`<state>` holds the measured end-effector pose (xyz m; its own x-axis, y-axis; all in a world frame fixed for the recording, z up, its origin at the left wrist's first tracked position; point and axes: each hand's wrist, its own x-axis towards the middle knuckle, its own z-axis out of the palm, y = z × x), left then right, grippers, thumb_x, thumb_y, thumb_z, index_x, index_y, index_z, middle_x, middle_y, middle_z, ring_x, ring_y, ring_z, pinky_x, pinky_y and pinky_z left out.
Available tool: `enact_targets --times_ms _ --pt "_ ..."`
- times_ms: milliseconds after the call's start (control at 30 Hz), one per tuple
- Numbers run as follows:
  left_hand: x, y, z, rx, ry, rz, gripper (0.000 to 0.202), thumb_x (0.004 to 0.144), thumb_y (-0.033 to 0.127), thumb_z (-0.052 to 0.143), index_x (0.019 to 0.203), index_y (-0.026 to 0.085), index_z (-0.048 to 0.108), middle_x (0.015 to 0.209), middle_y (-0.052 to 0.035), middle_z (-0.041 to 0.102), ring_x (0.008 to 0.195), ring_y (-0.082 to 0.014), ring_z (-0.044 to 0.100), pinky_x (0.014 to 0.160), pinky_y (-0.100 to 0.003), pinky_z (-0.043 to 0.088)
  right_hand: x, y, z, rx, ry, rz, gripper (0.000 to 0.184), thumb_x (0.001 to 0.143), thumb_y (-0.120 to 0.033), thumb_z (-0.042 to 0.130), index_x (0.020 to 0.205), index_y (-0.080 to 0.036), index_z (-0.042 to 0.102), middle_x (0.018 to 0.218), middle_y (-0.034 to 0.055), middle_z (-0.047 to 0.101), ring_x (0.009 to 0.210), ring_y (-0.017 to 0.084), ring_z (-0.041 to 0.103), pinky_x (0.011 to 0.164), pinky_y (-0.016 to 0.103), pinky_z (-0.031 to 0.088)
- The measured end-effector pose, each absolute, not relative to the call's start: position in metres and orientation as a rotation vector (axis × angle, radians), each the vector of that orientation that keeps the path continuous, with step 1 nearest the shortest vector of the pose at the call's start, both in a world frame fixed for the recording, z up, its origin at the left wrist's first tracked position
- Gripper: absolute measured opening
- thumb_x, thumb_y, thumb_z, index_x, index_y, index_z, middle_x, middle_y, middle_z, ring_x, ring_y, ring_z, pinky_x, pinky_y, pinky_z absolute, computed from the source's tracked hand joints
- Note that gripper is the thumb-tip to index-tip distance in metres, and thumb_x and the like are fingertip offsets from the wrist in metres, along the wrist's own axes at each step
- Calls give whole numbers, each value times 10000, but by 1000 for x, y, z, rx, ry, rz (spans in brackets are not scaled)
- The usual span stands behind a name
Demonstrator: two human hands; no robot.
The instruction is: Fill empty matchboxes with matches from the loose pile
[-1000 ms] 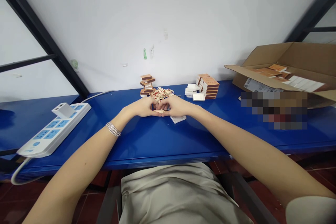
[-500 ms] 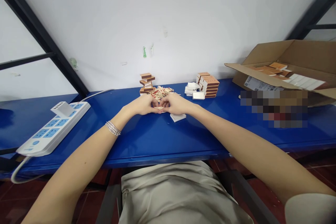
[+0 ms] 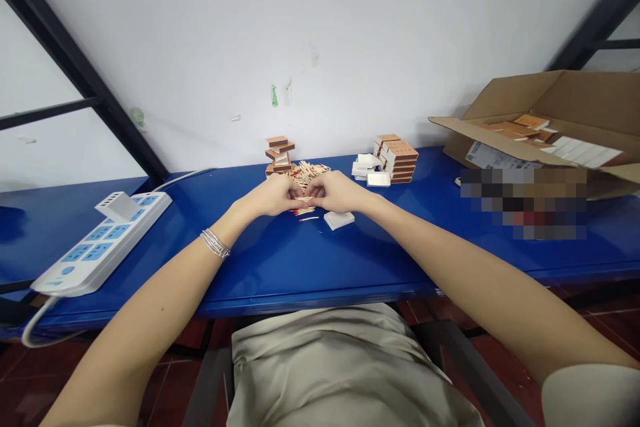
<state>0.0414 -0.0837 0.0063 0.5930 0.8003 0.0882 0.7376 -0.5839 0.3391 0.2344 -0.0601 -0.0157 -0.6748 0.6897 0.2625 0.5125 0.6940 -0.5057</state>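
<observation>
A thin matchstick (image 3: 303, 198) is pinched between the fingertips of the left hand (image 3: 273, 195) and the right hand (image 3: 337, 191), so the fingers of both hands are held close together on it. More matches (image 3: 313, 172) are heaped just past the hands at 12 o'clock. All this is set on a shiny blue table (image 3: 280, 267).

A brown matchbox stack (image 3: 278, 155) stands at 12 o'clock, beside the heap. A second stack (image 3: 399, 159) is seen at 1 o'clock, with white trays (image 3: 367, 167) next to it. A white power strip (image 3: 100, 243) lies at 10 o'clock. An open cardboard box (image 3: 530, 100) sits at 2 o'clock. Behind the table, a white wall (image 3: 320, 33) is crossed by black metal bars (image 3: 75, 60). Red floor tiles (image 3: 30, 393) are seen below.
</observation>
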Motion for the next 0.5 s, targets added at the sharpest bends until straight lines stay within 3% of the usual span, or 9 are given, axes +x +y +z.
enact_targets --times_ms 300,500 --pt "49 -91 9 2475 1309 434 380 770 505 617 667 139 617 529 18 529 490 -80 400 483 -235 267 244 -64 1 -934 -2526 535 157 730 -281 678 820 -161 723 776 34 730 729 157 665 635 226 457" --pt "70 -106 4 2416 1294 520 413 744 528 631 627 132 610 531 -5 575 491 -89 432 479 -236 290 263 -64 20 -942 -2679 748 220 663 -341 748 800 -171 721 767 26 734 695 159 660 597 227 462"
